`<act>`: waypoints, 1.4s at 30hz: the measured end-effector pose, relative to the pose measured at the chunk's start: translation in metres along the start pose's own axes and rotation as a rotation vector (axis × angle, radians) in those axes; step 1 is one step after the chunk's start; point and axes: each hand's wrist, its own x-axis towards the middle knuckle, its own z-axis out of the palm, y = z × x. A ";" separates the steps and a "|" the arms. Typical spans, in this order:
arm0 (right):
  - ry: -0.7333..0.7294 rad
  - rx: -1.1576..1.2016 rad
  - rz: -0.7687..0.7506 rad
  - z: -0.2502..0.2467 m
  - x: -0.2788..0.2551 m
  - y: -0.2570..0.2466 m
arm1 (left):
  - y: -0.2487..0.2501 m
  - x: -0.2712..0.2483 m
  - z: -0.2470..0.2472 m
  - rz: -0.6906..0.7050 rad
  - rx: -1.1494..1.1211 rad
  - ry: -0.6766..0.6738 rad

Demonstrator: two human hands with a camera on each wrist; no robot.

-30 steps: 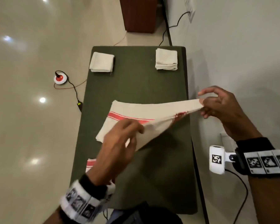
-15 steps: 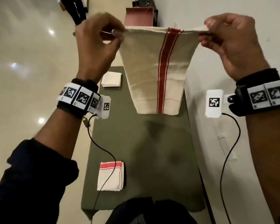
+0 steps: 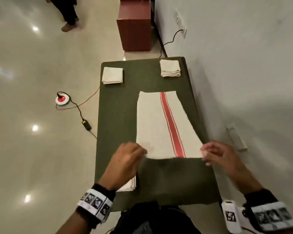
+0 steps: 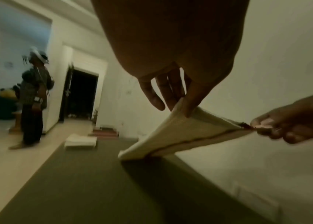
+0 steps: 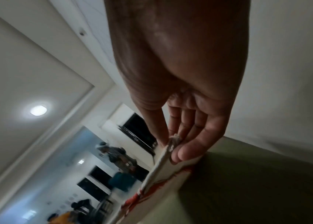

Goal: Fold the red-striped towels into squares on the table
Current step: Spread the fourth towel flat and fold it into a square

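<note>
My left hand (image 3: 125,163) pinches the near left corner of the striped towel (image 3: 157,125). My thumb and one finger squeeze the cloth, and my other fingers (image 4: 151,97) hang loose and a bit spread out. My right hand (image 3: 222,157) pinches the near right corner the same way, with the thumb on one side and the fingers (image 5: 186,151) on the other side of the cloth edge.

The towel is white with a red stripe (image 3: 172,125) running away from me. Its far end lies flat on the green tabletop (image 3: 117,115). The near end is lifted a little off the tabletop between my two hands, and it is pulled straight.

A folded towel with red lines (image 3: 128,185) sits on the tabletop under my left wrist. Two more folded white towels sit at the far end, one at the left corner (image 3: 112,75) and one at the right corner (image 3: 170,68).
</note>
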 end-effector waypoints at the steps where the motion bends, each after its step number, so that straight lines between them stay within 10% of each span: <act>1: -0.015 -0.019 0.080 0.009 -0.001 0.032 | -0.007 -0.016 0.026 0.000 0.031 -0.100; 6: -0.094 -0.140 0.326 0.047 -0.014 0.145 | -0.022 -0.072 0.113 0.011 0.153 -0.437; 16: -0.188 -0.312 0.359 0.064 -0.026 0.174 | -0.035 -0.099 0.142 -0.061 0.060 -0.680; 28: -0.104 -0.432 0.030 0.039 0.047 0.107 | -0.078 -0.011 0.096 -0.504 -0.332 -0.128; 42: 0.058 -0.503 -0.158 0.024 0.304 0.080 | -0.191 0.196 0.122 -0.579 -0.203 -0.079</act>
